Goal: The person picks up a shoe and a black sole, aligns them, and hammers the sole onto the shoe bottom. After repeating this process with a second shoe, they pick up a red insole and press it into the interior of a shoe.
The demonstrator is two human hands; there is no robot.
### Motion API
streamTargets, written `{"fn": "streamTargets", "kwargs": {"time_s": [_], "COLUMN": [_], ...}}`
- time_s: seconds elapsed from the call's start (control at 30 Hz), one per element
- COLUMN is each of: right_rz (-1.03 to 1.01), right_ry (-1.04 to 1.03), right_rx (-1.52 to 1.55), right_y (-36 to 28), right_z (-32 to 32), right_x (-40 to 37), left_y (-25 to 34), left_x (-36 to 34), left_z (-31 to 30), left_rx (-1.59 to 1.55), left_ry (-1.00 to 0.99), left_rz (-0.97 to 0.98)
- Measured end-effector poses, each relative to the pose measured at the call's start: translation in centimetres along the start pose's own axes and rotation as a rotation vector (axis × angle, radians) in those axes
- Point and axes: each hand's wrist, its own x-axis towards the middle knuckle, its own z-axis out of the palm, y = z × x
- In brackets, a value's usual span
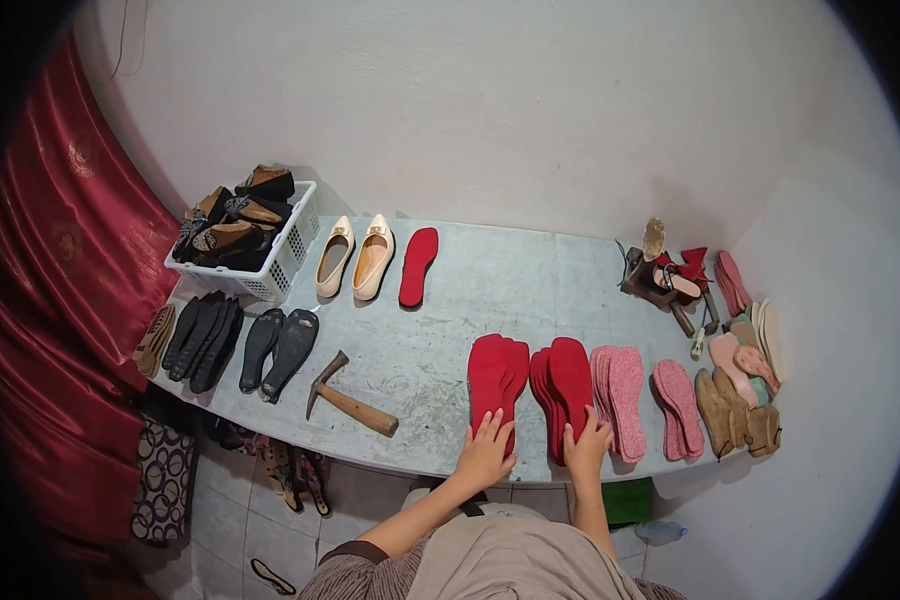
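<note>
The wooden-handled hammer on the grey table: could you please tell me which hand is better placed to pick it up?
Probably the left hand: it rests on the left stack of red insoles, next to the wooden-handled hammer. The right hand lies farther off, on the neighbouring red stack.

Legible text: none. No lettering, brand, number or sign could be read on the red insoles [497, 375], the cream shoes [355, 257], the hammer [350, 403], the white basket [285, 260] or the counter [490, 280]; surfaces showed too small.
</note>
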Motion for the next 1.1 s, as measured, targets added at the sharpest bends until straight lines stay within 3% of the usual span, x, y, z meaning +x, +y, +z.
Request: {"fn": "streamTargets", "kwargs": {"time_s": [0.17,0.4,0.57,0.6,0.73,0.83,0.87,0.97,1.1], "right_rz": [-0.035,-0.12,-0.118,-0.222,-0.019,0.276,0.37,0.454,0.398], "right_ry": [0.042,0.033,-0.094,0.012,-0.163,-0.397,-0.486,-0.632,-0.76], "right_rx": [0.134,0.304,0.411,0.341,0.564,1.152,1.294,1.346,1.449], "right_y": [-0.9,-4.5,-9.4,-10.4,-15.6,-20.5,-21.1,-27.2,-32.7], "right_z": [-2.0,-2.9,-2.7,-1.8,0.8,3.1,4.4,4.5,6.4], "right_x": [0.0,0.6,1.2,1.3,1.0,0.5,0.1,-1.0,-2.7], "left_y": [-1.3,-3.2,-6.9,-8.1,-15.1,-21.4,-23.8,-30.6,-37.4], "left_x": [-0.9,-1.4,-2.5,-2.9,-4.7,-6.6,-7.3,-9.7,-12.7], "left_z": [-0.2,-3.3,-7.1,-7.9,-10.3,-13.8,-15.2,-19.3,-24.1], "left_rx": [-0.363,-0.512,-0.568,-0.561,-0.48,-0.336,-0.323,-0.265,-0.094], "left_ry": [0.191,0.335,0.355,0.338,0.488,0.733,0.713,0.763,0.846], "left_rz": [-0.015,-0.055,-0.294,-0.322,-0.416,-0.442,-0.546,-0.719,-0.708]}}
